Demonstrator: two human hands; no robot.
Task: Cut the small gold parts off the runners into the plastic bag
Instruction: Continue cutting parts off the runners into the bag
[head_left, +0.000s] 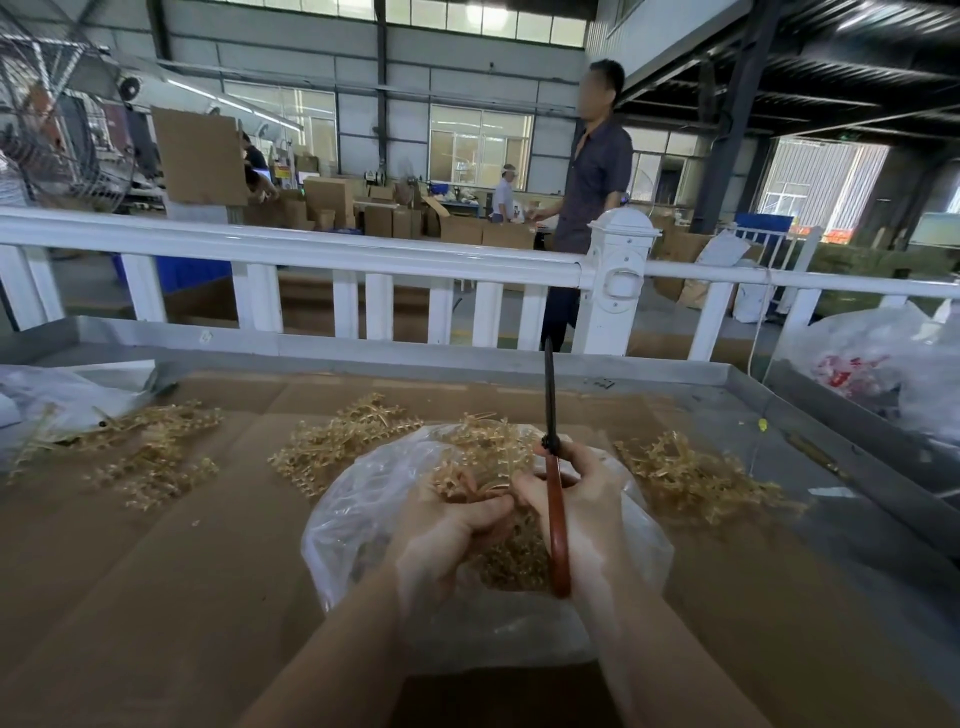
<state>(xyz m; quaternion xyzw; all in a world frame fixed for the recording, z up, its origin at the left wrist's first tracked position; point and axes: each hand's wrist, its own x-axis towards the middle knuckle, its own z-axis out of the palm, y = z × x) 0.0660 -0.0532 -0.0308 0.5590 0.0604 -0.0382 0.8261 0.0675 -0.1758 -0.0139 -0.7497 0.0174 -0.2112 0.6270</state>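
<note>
Head view looks forward and down, close over the cardboard-lined table (156, 571).

Bare brown cardboard sheet (171, 571) lies open left of the clear plastic bag (353, 525); tangled gold plastic runner heaps (150, 452) crowd beyond.

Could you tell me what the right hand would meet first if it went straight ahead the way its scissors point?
Probably the table's raised metal rim, then the white fence; depth is unclear. The right hand holds the scissors blades up.
</note>
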